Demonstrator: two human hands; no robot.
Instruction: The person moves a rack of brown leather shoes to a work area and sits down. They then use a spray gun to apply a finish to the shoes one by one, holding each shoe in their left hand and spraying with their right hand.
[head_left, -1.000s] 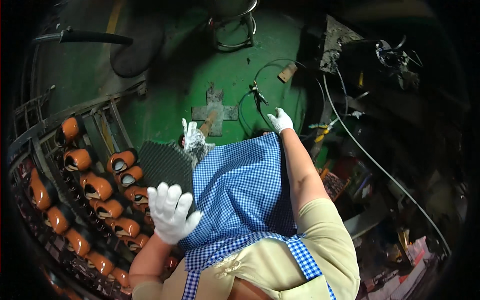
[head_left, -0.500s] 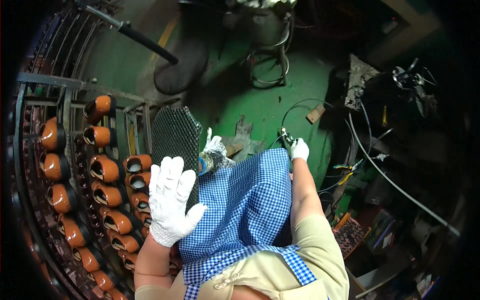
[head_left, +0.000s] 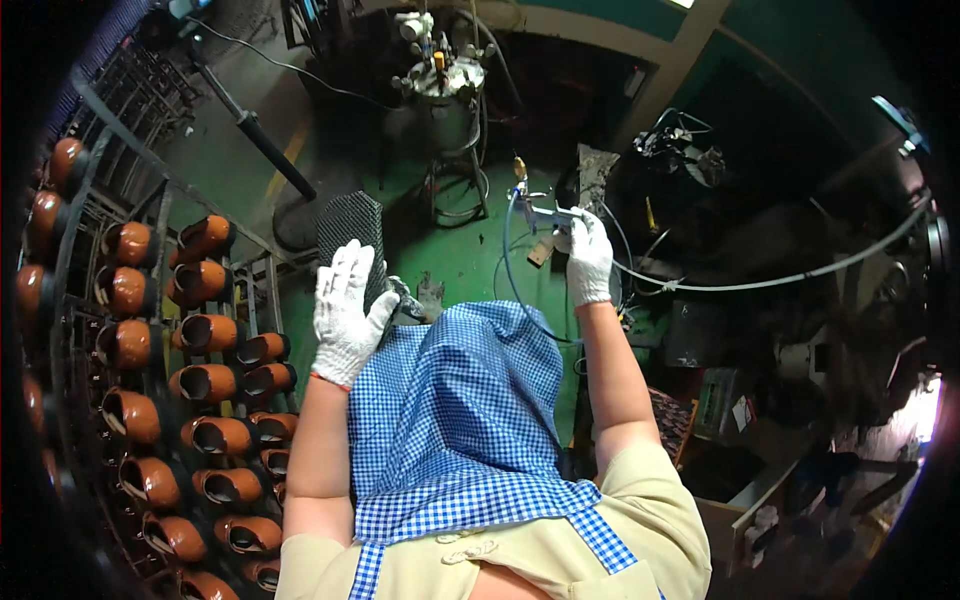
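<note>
My left hand [head_left: 350, 310], in a white knit glove, lies flat against a dark mesh-textured panel [head_left: 350, 222], with its fingers stretched out and nothing gripped. Out in front on the right, my right hand [head_left: 590, 255], gloved in white too, is closed round a metal spray gun [head_left: 540, 214]. A brass-coloured fitting tops the gun, and a thin blue hose [head_left: 508, 260] curves down from it toward my apron. The gloved fingers partly hide the gun's handle. Glossy orange-brown clogs [head_left: 128, 290] with dark soles fill the rack at my left, beside my left forearm.
The metal rack [head_left: 105, 115] runs along the left. Ahead stand a pressure pot [head_left: 445, 100] on a stool and a pole [head_left: 245, 120] with a round base. A pale hose [head_left: 770, 288] spans the right side. A small wooden block [head_left: 540, 252] lies on the green floor.
My right hand has risen forward from low beside my knee, bringing the spray gun up with it. The view has tilted up, showing more ahead. My left hand stays spread at the mesh panel.
</note>
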